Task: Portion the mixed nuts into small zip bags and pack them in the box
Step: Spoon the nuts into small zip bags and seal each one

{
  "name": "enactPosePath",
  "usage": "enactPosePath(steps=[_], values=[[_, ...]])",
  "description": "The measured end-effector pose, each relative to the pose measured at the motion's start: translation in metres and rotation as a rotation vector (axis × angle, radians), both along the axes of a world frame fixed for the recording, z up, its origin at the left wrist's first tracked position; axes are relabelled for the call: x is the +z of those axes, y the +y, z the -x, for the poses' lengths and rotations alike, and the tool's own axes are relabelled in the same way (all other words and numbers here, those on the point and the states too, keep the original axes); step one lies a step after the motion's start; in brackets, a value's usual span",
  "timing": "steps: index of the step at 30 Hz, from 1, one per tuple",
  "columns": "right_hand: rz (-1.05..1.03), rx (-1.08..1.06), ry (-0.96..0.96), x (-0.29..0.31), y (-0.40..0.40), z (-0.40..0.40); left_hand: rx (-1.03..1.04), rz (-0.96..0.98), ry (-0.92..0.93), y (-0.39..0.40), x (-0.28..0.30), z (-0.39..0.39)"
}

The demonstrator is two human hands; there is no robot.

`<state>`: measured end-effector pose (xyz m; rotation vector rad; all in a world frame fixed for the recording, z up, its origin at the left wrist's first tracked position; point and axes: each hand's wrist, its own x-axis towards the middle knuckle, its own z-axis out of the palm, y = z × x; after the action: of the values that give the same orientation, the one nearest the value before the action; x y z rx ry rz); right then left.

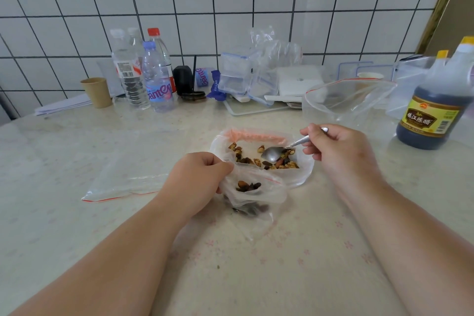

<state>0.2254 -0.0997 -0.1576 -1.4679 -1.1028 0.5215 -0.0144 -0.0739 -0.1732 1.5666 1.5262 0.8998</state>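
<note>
The left hand [197, 177] grips the rim of a small zip bag [252, 194], fingers curled around the plastic, holding its mouth open toward the camera. A few nuts lie inside this bag, and darker pieces show through the lower part, which rests on the bench [77, 213].

The right hand [338, 151] pinches the handle of a metal spoon [275, 152] between curled fingers and thumb. The spoon bowl sits among the mixed nuts [269, 159] in a larger open plastic bag [256, 136] with a pink zip strip, located just behind the small zip bag and touching it.

An empty zip bag [123, 182] with a red seal line lies flat on the bench, left of the left hand.

At the rear of the bench, near the tiled wall:
- clear water bottles [143, 72] and a paper cup [96, 91] at the left;
- a stack of folded zip bags [246, 77] at the centre;
- a clear box [410, 77] at the right, partly hidden;
- a dark sauce bottle [433, 100] with a yellow cap at the far right.
</note>
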Motion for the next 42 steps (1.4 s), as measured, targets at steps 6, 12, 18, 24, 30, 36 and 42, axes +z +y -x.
enactPosePath(steps=[6,12,18,24,30,36,42], values=[[0.052,0.039,0.047,-0.004,0.007,0.004,0.0,0.025,-0.001,-0.001,0.001,0.0],[0.078,0.159,-0.015,-0.004,0.009,0.013,-0.018,0.028,0.022,-0.001,0.001,0.0],[0.101,0.161,0.05,-0.005,0.011,0.013,-0.022,0.021,0.021,0.0,0.0,-0.001],[0.216,0.071,0.24,-0.009,0.02,0.001,-0.023,0.008,0.021,0.0,-0.002,0.0],[0.251,0.048,0.378,-0.011,0.026,-0.004,-0.018,0.002,0.014,0.0,-0.001,0.0],[0.138,0.063,0.473,0.0,0.018,-0.002,-0.019,0.013,-0.002,-0.002,0.001,0.001],[0.063,0.221,0.437,0.014,0.001,0.004,-0.027,0.017,0.002,-0.004,0.004,0.0]])
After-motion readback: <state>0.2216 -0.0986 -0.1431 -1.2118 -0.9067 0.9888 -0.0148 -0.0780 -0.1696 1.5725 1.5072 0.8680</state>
